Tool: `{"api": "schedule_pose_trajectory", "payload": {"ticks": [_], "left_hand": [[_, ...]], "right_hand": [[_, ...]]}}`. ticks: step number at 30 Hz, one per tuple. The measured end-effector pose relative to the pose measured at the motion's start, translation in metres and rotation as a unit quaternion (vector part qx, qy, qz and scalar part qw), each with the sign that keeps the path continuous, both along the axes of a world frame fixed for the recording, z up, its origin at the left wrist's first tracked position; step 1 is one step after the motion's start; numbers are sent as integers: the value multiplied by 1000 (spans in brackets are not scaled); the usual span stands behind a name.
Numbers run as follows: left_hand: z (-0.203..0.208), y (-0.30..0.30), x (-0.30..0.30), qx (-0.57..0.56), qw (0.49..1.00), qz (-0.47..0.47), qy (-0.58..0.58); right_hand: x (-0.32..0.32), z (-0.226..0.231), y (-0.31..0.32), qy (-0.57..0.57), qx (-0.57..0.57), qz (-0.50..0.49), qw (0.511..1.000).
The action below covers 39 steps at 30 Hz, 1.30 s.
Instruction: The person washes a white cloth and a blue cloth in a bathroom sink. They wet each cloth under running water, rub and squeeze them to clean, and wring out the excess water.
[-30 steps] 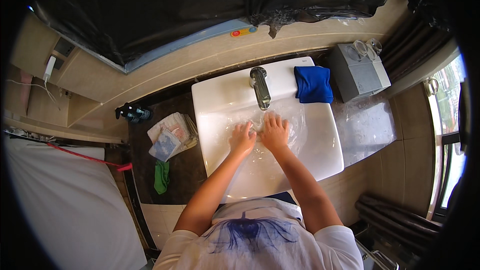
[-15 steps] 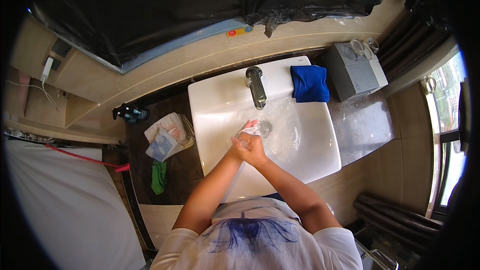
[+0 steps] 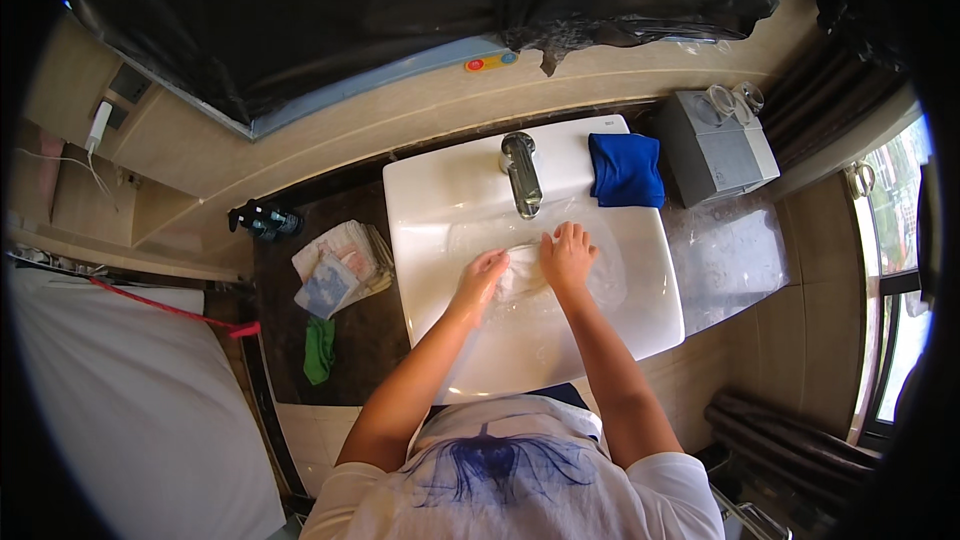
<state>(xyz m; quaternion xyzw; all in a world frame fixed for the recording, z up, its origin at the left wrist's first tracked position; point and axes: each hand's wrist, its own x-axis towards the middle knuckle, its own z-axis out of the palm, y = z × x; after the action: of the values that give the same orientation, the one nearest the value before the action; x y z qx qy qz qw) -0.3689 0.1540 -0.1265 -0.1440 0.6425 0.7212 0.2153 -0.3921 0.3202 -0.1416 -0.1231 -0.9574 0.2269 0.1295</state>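
A wet white cloth (image 3: 519,277) is spread between my hands, low in the white sink (image 3: 430,202). My left hand (image 3: 484,278) grips its left edge between thumb and fingers. At the other side, my right hand (image 3: 568,257) has its fingers curled over the cloth's right edge. The chrome faucet (image 3: 521,178) stands just beyond the cloth. Water lies around the cloth in the basin, and the drain is hidden from sight.
A folded blue cloth (image 3: 627,171) lies on the sink's back right rim, beside a grey box (image 3: 715,155) with clear round items on top. Left on the dark counter are stacked folded cloths (image 3: 343,265), a green cloth (image 3: 319,349) and dark pump bottles (image 3: 265,220).
My hands were pressed together around the bunched white cloth. Now they have moved apart, the right one rightward, and the cloth is opened out between them.
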Motion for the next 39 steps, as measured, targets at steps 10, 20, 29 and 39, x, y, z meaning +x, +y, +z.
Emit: {"api": "schedule_pose_trajectory", "payload": {"ticks": [10,20,29,39], "left_hand": [[-24,1,-14,-577,763,-124,265],[-1,-16,-17,-378,882,-74,272],[122,-19,-15,-284,868,2,407],[124,-18,-14,-40,944,29,326]], "right_hand": [[14,-21,6,-37,78,201,976],[13,55,29,-64,-425,173,886],[22,134,22,86,-409,262,870],[20,146,27,47,-211,300,929]]}}
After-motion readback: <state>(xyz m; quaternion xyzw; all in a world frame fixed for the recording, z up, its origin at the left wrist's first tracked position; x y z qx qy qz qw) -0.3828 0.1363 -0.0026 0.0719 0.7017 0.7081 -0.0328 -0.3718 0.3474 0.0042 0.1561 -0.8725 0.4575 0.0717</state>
